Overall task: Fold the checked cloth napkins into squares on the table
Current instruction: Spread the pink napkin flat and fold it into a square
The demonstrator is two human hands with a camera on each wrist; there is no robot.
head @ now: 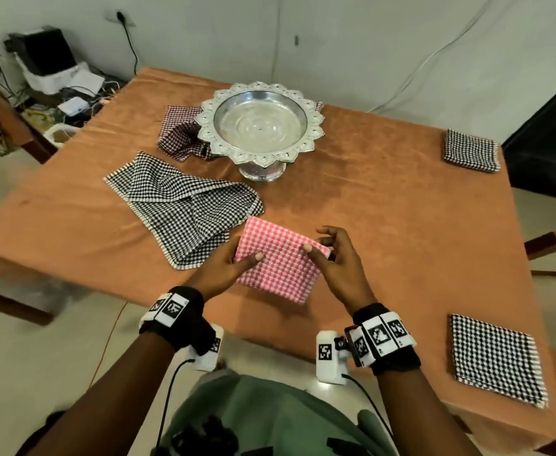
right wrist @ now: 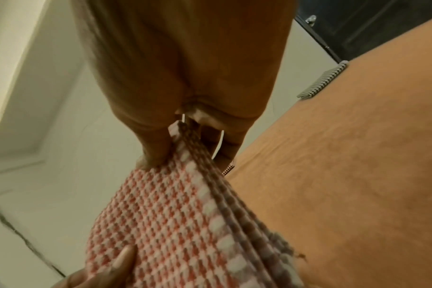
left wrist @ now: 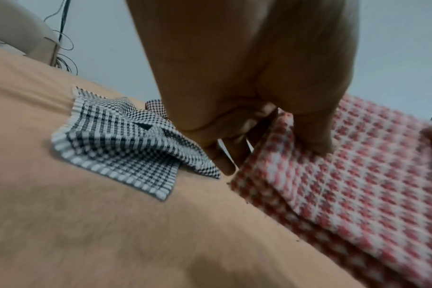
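A pink checked napkin, folded into a small multi-layer rectangle, is held just over the orange tablecloth near the front edge. My left hand grips its left edge, thumb on top and fingers underneath; the left wrist view shows that thumb pressing the pink napkin. My right hand pinches the right edge, and the right wrist view shows the stacked layers of the pink napkin between thumb and fingers. A black checked napkin lies crumpled and loosely spread to the left.
A silver pedestal bowl stands mid-table, with a maroon checked napkin bunched behind its left side. Folded black checked squares lie at the far right corner and the near right corner. Chairs and cables surround the table.
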